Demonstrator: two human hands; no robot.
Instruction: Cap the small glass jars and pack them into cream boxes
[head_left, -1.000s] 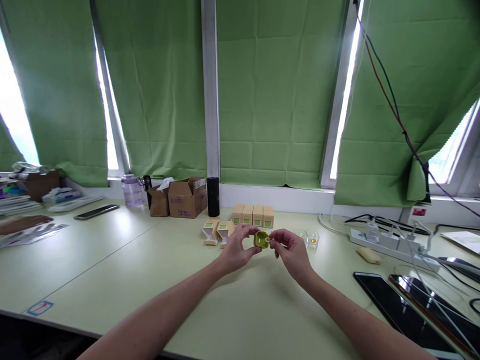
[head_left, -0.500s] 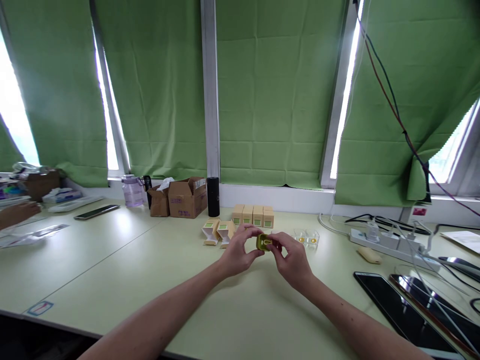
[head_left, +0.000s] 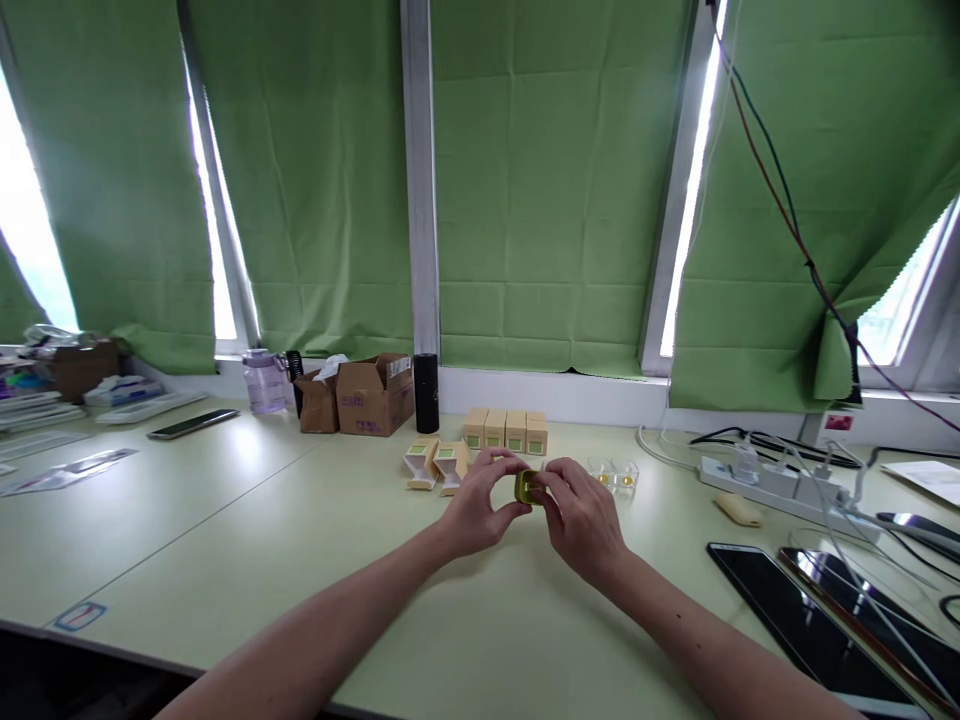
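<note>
My left hand (head_left: 484, 502) grips a small square yellow-green case (head_left: 525, 487) between thumb and fingers, its hollow side facing me. The fingertips of my right hand (head_left: 585, 515) are pinched together at the mouth of the case; what lies between them is too small and covered to make out. Two opened small cardboard boxes (head_left: 452, 463) lie just beyond my left hand. Behind them several closed boxes of the same kind (head_left: 505, 430) stand in a row. Past my right hand are clear plastic cups (head_left: 624, 478) with small yellow things inside.
A brown carton (head_left: 373, 395) and a black cylinder (head_left: 426, 394) stand at the back, near a purple bottle (head_left: 265, 382). On the right lie a power strip (head_left: 787, 490) with cables and dark tablets (head_left: 795, 610). A phone (head_left: 193, 424) lies at left.
My right fingers have moved further over the case, covering the pale loop that showed inside it. The case has turned slightly. Another person's hand at the far left has left the view.
</note>
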